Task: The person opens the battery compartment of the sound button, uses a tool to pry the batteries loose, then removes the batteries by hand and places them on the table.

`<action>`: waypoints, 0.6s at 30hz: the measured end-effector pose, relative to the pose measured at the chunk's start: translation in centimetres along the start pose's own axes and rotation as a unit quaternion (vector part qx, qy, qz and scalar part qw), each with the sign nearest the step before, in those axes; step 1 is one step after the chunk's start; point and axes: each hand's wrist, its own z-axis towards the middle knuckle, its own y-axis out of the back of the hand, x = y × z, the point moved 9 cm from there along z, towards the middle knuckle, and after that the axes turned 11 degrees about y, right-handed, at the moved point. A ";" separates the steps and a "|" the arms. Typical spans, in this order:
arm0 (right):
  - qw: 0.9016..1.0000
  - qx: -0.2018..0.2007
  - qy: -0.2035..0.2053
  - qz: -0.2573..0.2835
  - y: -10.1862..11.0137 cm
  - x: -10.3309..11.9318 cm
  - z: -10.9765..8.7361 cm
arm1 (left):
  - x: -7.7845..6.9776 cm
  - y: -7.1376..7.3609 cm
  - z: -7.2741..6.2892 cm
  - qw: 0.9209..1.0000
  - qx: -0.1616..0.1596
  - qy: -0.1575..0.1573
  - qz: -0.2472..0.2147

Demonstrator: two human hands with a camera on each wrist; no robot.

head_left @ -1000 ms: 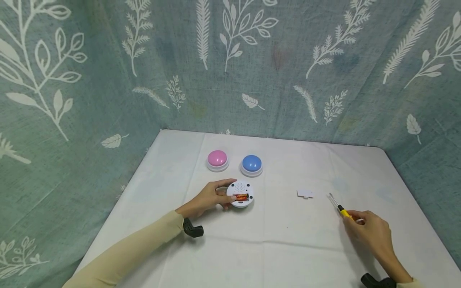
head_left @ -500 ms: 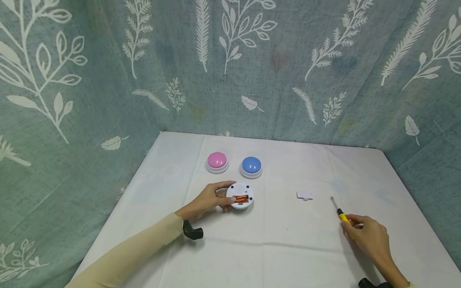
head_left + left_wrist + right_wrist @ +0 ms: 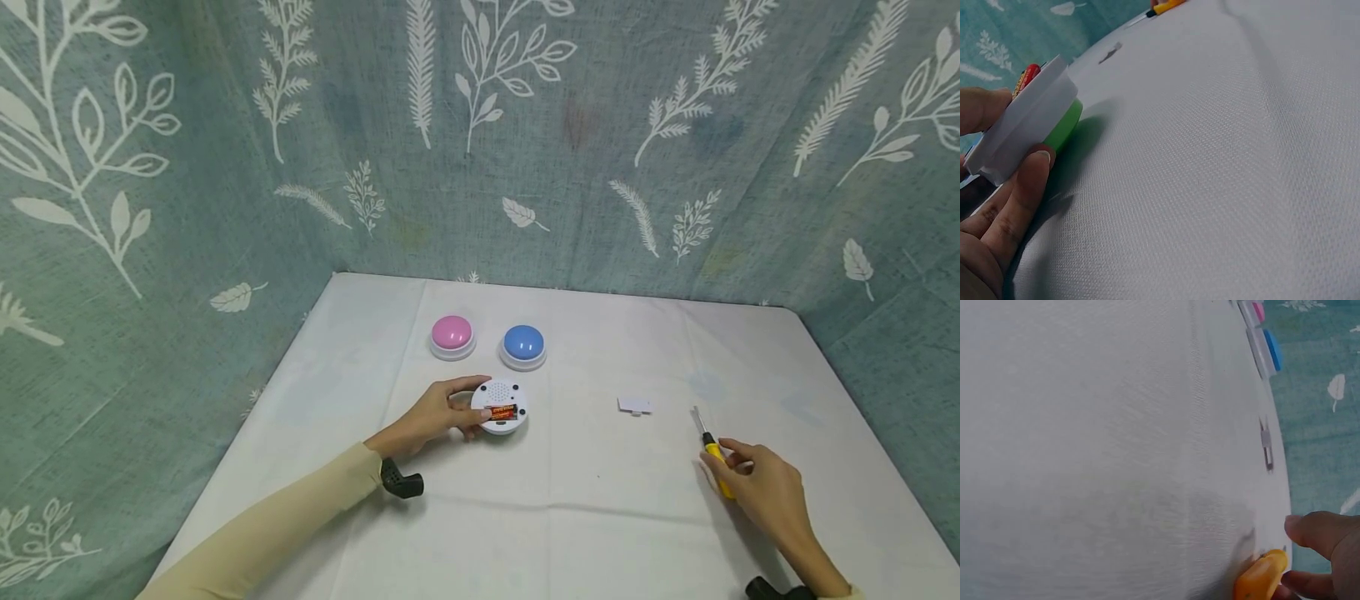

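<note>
In the head view my left hand (image 3: 438,417) grips a round push button (image 3: 499,390), its white underside turned up. A red battery (image 3: 502,412) lies in the recess there, with my thumb at its left end. The button's green dome (image 3: 1066,128) faces down in the left wrist view. At the right, my right hand (image 3: 765,483) is spread over a screwdriver (image 3: 711,447) with a yellow handle. In the right wrist view its digits stand apart, with the yellow handle (image 3: 1260,577) beside them rather than gripped.
A pink push button (image 3: 452,333) and a blue push button (image 3: 523,343) stand dome up behind my left hand. A small white battery cover (image 3: 635,405) lies between the hands on the white tablecloth (image 3: 600,533). A leaf-patterned curtain (image 3: 570,217) borders the table's back and sides.
My right hand has shifted slightly left and loosened its fingers from the screwdriver, which has turned more upright in view. The left hand and the button stay put.
</note>
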 end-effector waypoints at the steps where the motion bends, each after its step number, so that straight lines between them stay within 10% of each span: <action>1: 1.000 -0.009 0.012 -0.002 0.2 0.3 0.1 | 0.0 0.0 0.0 1.000 0.000 0.001 -0.001; 18: 0.986 -0.043 0.157 0.045 0.4 7.3 4.2 | 0.2 0.3 0.1 1.000 -0.002 -0.011 0.007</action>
